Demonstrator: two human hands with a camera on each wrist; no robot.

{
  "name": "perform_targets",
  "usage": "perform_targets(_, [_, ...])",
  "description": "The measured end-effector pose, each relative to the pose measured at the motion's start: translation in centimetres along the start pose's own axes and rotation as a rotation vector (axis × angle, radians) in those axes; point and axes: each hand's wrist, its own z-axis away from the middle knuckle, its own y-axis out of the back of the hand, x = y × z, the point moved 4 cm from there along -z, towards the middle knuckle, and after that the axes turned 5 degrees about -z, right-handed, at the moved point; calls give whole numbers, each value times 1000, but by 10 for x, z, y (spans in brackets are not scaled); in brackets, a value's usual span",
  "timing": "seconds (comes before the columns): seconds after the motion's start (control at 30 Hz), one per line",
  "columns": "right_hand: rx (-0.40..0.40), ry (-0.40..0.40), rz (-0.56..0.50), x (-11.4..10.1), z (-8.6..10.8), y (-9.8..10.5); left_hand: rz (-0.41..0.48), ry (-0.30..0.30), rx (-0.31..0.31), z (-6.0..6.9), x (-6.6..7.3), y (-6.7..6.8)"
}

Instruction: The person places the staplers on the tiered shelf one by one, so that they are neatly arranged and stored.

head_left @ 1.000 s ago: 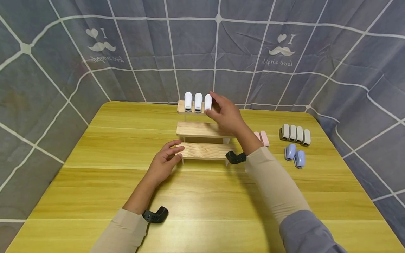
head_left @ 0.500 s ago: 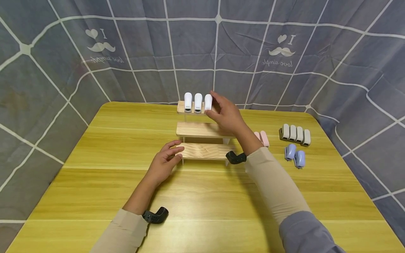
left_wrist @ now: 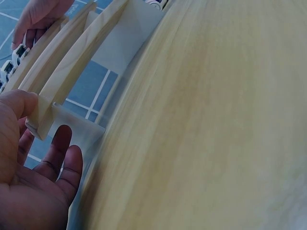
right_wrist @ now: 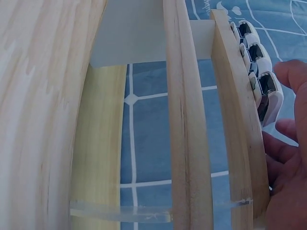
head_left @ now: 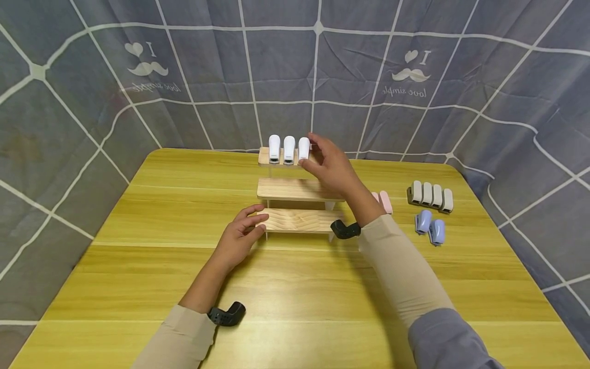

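Three white mini staplers stand in a row on the top tier of a three-tier wooden display stand [head_left: 299, 220]. My right hand [head_left: 333, 166] is at the rightmost white stapler [head_left: 303, 148], thumb at its front end and index finger behind it. In the right wrist view the thumb meets this stapler [right_wrist: 272, 98], while the other fingers lie beside the top board. My left hand [head_left: 236, 238] holds the left end of the lowest board. Its thumb lies on the board [left_wrist: 45, 108] in the left wrist view, with some fingers apart from it.
On the right of the wooden table [head_left: 295, 318] several beige staplers [head_left: 432, 195] stand in a row. Two blue staplers [head_left: 429, 227] lie in front of them. Pink staplers [head_left: 384, 201] are partly hidden by my right forearm. A grey curtain [head_left: 286, 66] hangs behind.
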Motion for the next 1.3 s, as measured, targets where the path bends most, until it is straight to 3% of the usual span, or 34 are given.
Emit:
perform_targets(0.07, [-2,-20,-23,1,1,1,-7,-3,0,1,2,0])
perform_targets(0.27, [22,-11,-83,3,2,4,0,-24,11,-5,-20,-2])
perform_targets(0.5, [130,38,-77,3,10,18,-3,-34,16,-6,-30,-2])
perform_targets(0.77, [259,83,-37,4,38,46,-2,-20,16,-6,-29,-1])
perform_targets(1.03, [284,74,-20,13,68,75,-13,-31,21,-7,-29,0])
perform_targets(1.3, [301,40,100,29,112,106,23,-12,10,-5,-21,-1])
